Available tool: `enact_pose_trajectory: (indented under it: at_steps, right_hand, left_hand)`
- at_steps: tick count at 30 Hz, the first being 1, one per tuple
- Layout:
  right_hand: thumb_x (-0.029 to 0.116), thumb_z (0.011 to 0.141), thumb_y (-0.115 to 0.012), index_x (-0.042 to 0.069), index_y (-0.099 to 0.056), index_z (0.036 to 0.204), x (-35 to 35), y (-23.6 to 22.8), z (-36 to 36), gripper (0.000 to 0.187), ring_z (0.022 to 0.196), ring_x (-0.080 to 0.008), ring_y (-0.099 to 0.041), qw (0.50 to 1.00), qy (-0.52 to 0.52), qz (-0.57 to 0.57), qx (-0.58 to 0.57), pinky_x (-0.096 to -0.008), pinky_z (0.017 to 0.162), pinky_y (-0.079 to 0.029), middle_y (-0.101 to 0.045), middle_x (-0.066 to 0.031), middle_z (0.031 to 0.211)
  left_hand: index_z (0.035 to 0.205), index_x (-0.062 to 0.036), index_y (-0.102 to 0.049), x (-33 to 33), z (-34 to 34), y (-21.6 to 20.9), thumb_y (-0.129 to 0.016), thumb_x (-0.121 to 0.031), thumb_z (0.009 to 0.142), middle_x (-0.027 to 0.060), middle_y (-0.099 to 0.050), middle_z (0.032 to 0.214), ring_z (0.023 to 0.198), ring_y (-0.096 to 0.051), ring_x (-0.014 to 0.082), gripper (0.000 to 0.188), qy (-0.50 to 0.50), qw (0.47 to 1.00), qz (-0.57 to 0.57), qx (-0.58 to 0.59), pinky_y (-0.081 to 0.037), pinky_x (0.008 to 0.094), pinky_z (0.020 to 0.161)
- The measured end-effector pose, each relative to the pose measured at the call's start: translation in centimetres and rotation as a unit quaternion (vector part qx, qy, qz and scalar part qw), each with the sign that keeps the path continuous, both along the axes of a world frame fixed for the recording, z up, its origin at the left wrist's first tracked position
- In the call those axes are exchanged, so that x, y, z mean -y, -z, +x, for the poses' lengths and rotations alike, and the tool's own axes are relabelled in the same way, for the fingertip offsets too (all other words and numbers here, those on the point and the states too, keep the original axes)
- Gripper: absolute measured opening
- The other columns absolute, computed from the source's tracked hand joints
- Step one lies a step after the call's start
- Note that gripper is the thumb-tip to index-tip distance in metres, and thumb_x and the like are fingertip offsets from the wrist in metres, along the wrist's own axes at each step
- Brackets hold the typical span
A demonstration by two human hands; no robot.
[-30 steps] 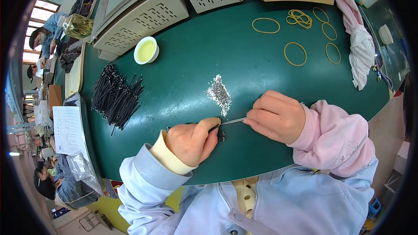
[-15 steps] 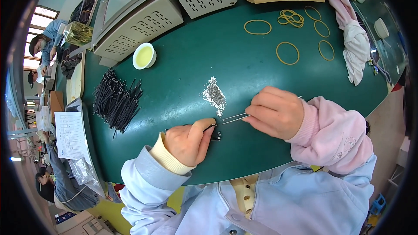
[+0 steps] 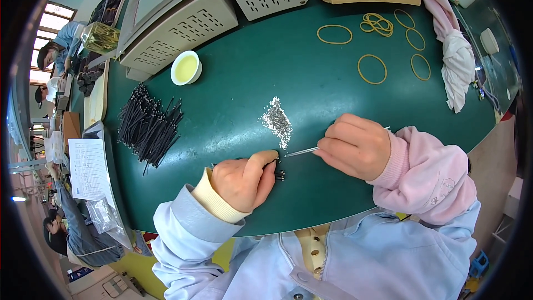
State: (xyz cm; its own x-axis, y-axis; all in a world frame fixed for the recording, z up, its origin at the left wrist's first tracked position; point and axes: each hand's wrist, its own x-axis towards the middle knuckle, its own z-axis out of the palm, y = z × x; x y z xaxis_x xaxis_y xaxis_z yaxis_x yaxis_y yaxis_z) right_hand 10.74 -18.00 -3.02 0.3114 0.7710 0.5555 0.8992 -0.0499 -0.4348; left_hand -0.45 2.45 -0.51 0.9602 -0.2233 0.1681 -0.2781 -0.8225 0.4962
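Observation:
My right hand (image 3: 355, 147) grips metal tweezers (image 3: 301, 151), which point left with their tips together. Those tips are just right of the fingertips of my left hand (image 3: 243, 183). Thumb and forefinger of my left hand pinch a thin black wire, mostly hidden by the fingers; only its dark end shows. Several more black wire ends (image 3: 280, 175) stick out beside that hand. Just beyond the tweezers lies a small heap of tiny silvery-white pieces (image 3: 276, 119). Whether the tweezers hold one of these is too small to tell.
A pile of black wires (image 3: 147, 128) lies left on the green table (image 3: 244, 83). Behind it are a white cup of yellowish liquid (image 3: 186, 68) and slotted metal boxes (image 3: 180, 28). Rubber bands (image 3: 372, 69) and a white cloth (image 3: 458, 69) lie right. Co-workers sit far left.
The tweezers' tips have closed together and stay near my left fingertips. My left hand keeps its pinch. The whole view has shifted slightly.

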Motion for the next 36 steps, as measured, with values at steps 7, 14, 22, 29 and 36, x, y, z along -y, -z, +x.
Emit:
enact_pose_trajectory:
  at_steps: [7,14,22,29,36]
  right_hand:
    - [0.007,0.069,-0.067,0.004,-0.056,0.072,-0.5,0.2,-0.4,0.012,0.063,-0.0201,-0.049,0.999,-0.002,0.003,-0.051,-0.0288,0.055,-0.044,-0.047,-0.0046,0.069]
    - [0.007,0.069,-0.067,0.004,-0.056,0.073,-0.5,0.2,-0.5,0.012,0.063,-0.0201,-0.049,0.999,0.006,-0.005,-0.043,-0.0287,0.055,-0.044,-0.047,-0.0046,0.069]
    - [0.008,0.068,-0.068,0.004,-0.056,0.072,-0.3,0.1,-0.3,0.013,0.063,-0.0198,-0.049,0.999,0.006,0.005,-0.036,-0.0285,0.055,-0.044,-0.047,-0.0045,0.07]
    - [0.004,0.062,-0.071,0.0,-0.06,0.076,0.5,-0.6,0.4,0.019,0.062,-0.0207,-0.052,0.999,0.004,-0.035,0.028,-0.0293,0.052,-0.045,-0.054,-0.0072,0.073]
    - [0.004,0.062,-0.071,0.0,-0.06,0.076,0.4,-0.5,0.4,0.019,0.061,-0.0203,-0.052,0.999,0.001,-0.031,0.037,-0.0295,0.051,-0.045,-0.054,-0.0069,0.073]
  left_hand:
    - [0.093,-0.0011,-0.054,0.0,0.2,-0.1,-0.059,0.001,0.076,0.0089,-0.055,0.054,0.044,-0.056,0.0232,0.018,0.007,1.0,0.0,-0.004,-0.044,0.0329,0.042]
    - [0.093,-0.001,-0.054,0.0,0.1,-0.1,-0.059,0.001,0.076,0.009,-0.055,0.055,0.045,-0.056,0.0233,0.018,0.01,1.0,-0.001,-0.007,-0.044,0.0327,0.042]
    - [0.092,-0.0015,-0.054,0.0,0.1,0.1,-0.06,-0.002,0.077,0.0082,-0.055,0.053,0.044,-0.055,0.0223,0.017,0.008,1.0,0.01,0.004,-0.044,0.0326,0.041]
    - [0.091,-0.0019,-0.053,0.2,0.0,0.0,-0.059,-0.001,0.077,0.008,-0.053,0.051,0.042,-0.055,0.0226,0.015,-0.01,1.0,-0.017,0.013,-0.043,0.0328,0.04]
    - [0.091,-0.0034,-0.054,0.1,0.1,0.0,-0.061,-0.003,0.076,0.0071,-0.054,0.053,0.043,-0.055,0.0221,0.016,-0.008,1.0,-0.003,0.003,-0.043,0.0324,0.041]
